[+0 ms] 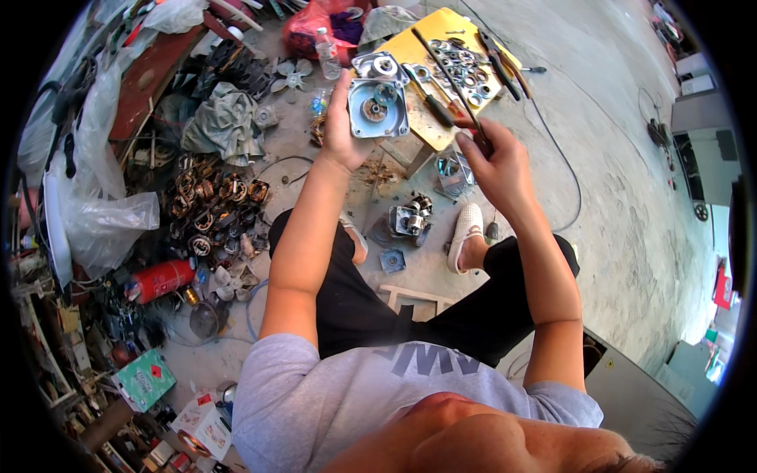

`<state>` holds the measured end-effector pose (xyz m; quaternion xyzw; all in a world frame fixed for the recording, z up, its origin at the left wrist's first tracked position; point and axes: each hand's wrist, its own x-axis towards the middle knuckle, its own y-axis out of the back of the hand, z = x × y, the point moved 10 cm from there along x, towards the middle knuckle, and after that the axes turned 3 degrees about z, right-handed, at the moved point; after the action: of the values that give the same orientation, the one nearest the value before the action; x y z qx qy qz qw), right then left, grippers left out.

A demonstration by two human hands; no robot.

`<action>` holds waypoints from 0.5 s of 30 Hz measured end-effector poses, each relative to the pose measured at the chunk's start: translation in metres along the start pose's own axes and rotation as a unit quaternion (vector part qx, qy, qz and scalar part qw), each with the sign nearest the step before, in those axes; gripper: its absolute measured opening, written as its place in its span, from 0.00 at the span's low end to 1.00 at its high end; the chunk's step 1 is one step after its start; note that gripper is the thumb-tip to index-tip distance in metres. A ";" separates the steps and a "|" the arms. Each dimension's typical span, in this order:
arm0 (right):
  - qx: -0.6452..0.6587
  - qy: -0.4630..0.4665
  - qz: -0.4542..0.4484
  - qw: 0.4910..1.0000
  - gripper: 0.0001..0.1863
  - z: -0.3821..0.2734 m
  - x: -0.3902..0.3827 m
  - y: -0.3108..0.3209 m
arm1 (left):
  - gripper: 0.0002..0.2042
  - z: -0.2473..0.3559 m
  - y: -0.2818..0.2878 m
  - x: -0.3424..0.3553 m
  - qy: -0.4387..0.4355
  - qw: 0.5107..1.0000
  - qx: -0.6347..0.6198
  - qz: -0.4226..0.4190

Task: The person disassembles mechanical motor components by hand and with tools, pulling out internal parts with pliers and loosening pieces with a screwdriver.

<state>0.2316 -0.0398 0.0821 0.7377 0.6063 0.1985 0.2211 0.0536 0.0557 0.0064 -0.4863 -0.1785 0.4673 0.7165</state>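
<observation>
My left hand (342, 130) is closed on the edge of a square metal motor end cover (393, 117), its hollow inside facing up with a round bearing seat in the middle. Just beyond it a second, similar metal cover (382, 66) shows; whether I hold that one too, I cannot tell. In my right hand (501, 162) is a long thin dark metal rod (443, 72), slanting away to the far left over a yellow board (426, 135). A screwdriver (430, 98) lies on the board near the rod. Many bearings and rings (465, 67) are gathered farther back.
Pliers (498, 63) rest at the board's right side. Below it, a partly dismantled motor (410, 221) and a small square cover (392, 261) sit on the floor between my feet. Copper windings (209, 193), a fan blade (292, 75) and a red cylinder (162, 281) crowd the left.
</observation>
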 end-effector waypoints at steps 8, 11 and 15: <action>-0.001 0.160 -0.027 0.987 0.15 -0.009 0.017 -0.027 | 0.31 -0.059 -0.012 -0.012 0.145 0.976 0.161 -0.010; -0.069 0.246 -0.030 0.966 0.16 -0.018 0.017 -0.035 | 0.31 -0.071 -0.019 -0.016 0.176 0.969 0.169 -0.037; -0.088 0.237 -0.021 0.967 0.13 -0.016 0.018 -0.037 | 0.32 -0.073 -0.012 -0.014 0.179 0.969 0.167 -0.037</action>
<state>0.1963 -0.0151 0.0747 0.6344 0.6371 0.4150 0.1393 0.1046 0.0040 -0.0140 -0.4284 0.0153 0.3692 0.8246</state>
